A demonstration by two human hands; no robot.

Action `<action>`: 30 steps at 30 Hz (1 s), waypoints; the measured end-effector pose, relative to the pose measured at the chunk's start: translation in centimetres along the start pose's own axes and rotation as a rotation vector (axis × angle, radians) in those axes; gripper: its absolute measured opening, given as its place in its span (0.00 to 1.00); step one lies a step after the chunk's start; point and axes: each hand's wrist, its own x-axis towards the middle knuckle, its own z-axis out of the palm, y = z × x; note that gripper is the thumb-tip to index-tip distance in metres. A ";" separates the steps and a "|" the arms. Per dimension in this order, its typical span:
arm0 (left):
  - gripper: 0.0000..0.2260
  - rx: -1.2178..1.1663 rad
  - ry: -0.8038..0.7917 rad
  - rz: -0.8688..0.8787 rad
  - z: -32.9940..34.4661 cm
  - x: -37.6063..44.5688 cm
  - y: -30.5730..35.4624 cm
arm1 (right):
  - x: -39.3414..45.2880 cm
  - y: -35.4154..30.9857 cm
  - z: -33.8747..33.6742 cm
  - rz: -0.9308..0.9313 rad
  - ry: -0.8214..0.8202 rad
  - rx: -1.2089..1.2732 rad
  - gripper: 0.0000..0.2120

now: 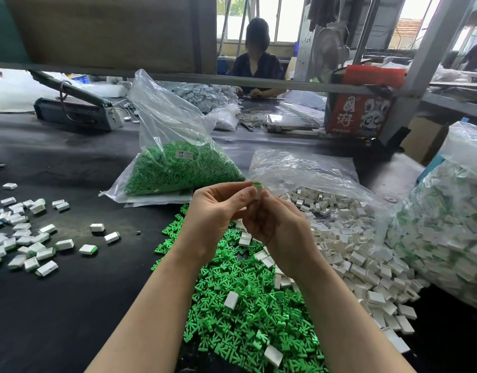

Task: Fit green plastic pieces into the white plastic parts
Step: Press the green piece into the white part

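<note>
Both hands are raised above the table's middle and meet on one small white part [256, 191] with a green piece showing at its top end. My left hand [214, 211] pinches it from the left, and my right hand [279, 227] holds it from the right. Below them lies a pile of loose green pieces [245, 305] with a few white parts mixed in. A heap of white parts [350, 238] spills out to the right. Several fitted white-and-green parts [30, 238] are scattered on the left.
A clear bag of green pieces [178, 162] stands behind the hands. A bag with white parts [307, 168] lies open to its right; a full bag [453, 211] sits at far right. A person works across the dark table [70, 305], beside a red box [361, 103].
</note>
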 end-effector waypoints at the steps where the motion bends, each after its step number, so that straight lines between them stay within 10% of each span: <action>1: 0.12 0.003 0.003 -0.003 0.0 0.0 0.0 | 0.0 0.0 0.0 0.002 -0.001 0.004 0.15; 8: 0.09 0.019 0.098 -0.084 -1.1 0.4 -0.2 | 0.1 0.5 -0.2 -0.003 0.089 -0.286 0.19; 22: 0.04 0.822 1.081 -0.156 -18.2 -1.0 -2.9 | 0.3 0.8 -2.9 0.152 0.191 -1.002 0.10; 30: 0.06 1.361 1.009 -0.204 -15.7 -1.2 -1.4 | 0.4 2.0 -1.7 0.096 0.087 -1.420 0.01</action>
